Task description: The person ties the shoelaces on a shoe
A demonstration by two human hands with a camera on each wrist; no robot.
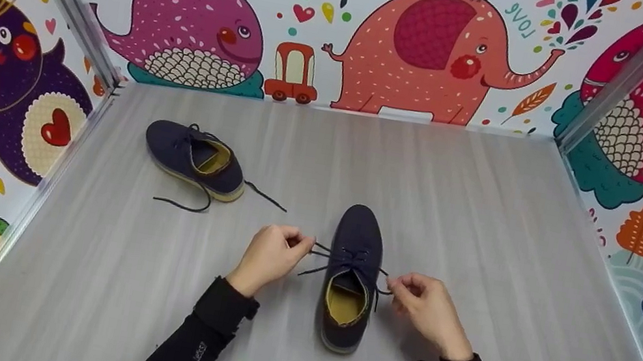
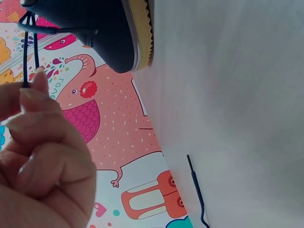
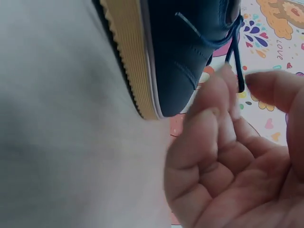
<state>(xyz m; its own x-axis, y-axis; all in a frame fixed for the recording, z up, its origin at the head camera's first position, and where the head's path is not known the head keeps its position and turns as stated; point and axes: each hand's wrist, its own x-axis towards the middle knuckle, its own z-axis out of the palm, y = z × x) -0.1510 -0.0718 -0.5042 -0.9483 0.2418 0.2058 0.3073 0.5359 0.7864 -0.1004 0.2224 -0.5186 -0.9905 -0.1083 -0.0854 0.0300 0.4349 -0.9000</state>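
A dark navy lace-up shoe (image 1: pixel 360 230) stands upright on the floor, toe pointing away, between my two hands. On its left side, my left hand (image 1: pixel 270 259) pinches a loop of the shoelace (image 2: pixel 25 61) between thumb and fingertip, both strands drawn out straight. Across the shoe, my right hand (image 1: pixel 428 308) has a smaller lace loop (image 3: pixel 240 78) between thumb and index fingertip. The laces cross in a knot (image 1: pixel 355 254) over the tongue. A loose lace end (image 1: pixel 312 270) sticks out on the left, and another hangs down on the right.
A matching shoe (image 1: pixel 193 158) lies to the far left, its laces (image 1: pixel 181 204) untied and spread on the grey wood-look surface (image 1: pixel 476 201). Metal-edged panels with cartoon animals, such as an elephant (image 1: pixel 422 59), border the back and sides.
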